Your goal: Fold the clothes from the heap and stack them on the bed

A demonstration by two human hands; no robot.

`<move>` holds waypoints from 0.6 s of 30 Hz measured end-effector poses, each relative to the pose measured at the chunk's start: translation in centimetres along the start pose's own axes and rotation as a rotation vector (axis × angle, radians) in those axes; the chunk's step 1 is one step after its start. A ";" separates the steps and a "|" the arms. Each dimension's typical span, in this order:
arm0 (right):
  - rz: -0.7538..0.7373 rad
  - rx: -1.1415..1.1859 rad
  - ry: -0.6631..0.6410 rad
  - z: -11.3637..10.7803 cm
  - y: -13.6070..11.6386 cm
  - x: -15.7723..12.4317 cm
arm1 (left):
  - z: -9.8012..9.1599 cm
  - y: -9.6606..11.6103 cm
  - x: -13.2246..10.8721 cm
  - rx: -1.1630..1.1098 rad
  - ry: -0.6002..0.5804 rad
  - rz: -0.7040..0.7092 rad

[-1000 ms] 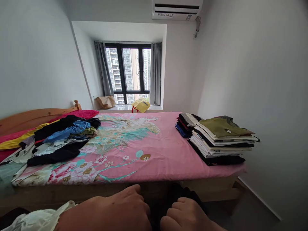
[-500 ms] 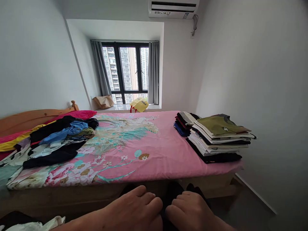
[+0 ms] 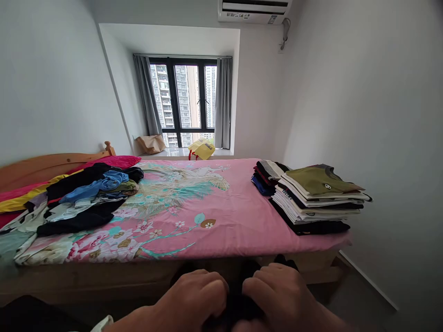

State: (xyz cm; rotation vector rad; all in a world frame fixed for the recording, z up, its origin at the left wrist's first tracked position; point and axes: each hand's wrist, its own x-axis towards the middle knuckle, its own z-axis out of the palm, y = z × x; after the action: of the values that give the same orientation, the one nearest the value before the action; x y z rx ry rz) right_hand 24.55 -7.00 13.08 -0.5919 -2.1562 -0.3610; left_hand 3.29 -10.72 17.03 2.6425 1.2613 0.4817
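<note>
My left hand [image 3: 194, 297] and my right hand [image 3: 280, 295] sit side by side at the bottom of the view, below the near edge of the bed. Both have their fingers curled over a black garment [image 3: 242, 304], most of which is hidden beneath them. A little of the dark cloth shows between and above the knuckles. Ahead lies the bed with its pink flowered sheet [image 3: 207, 216].
A tall stack of folded shirts [image 3: 316, 200] with an olive one on top stands at the bed's right end, a smaller folded pile [image 3: 266, 177] behind it. A loose heap of unfolded clothes [image 3: 79, 198] lies at the left. Yellow bag [image 3: 202, 150] and brown bag [image 3: 150, 144] on the window sill.
Both hands have risen a little in view and curled tighter over the black garment; the left hand's fingers, stretched out before, are now bent. The piles on the bed have not moved.
</note>
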 end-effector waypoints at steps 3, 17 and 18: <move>0.073 0.040 -0.011 -0.2 0.2 0.5 | 2.5 -1.7 -0.1 -0.162 0.147 -0.153; 0.153 0.124 -0.448 -4.3 7.5 10.4 | -2.4 -5.0 8.8 -0.887 0.385 -0.032; 0.133 0.086 -0.413 -4.8 7.8 11.1 | -2.2 -5.6 9.0 -0.982 0.366 -0.011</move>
State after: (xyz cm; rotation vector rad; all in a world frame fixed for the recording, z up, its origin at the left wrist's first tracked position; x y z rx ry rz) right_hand 26.06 0.63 25.18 -0.8120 -2.4918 -0.0745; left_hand 3.70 -0.17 19.30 1.7486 0.7791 1.2375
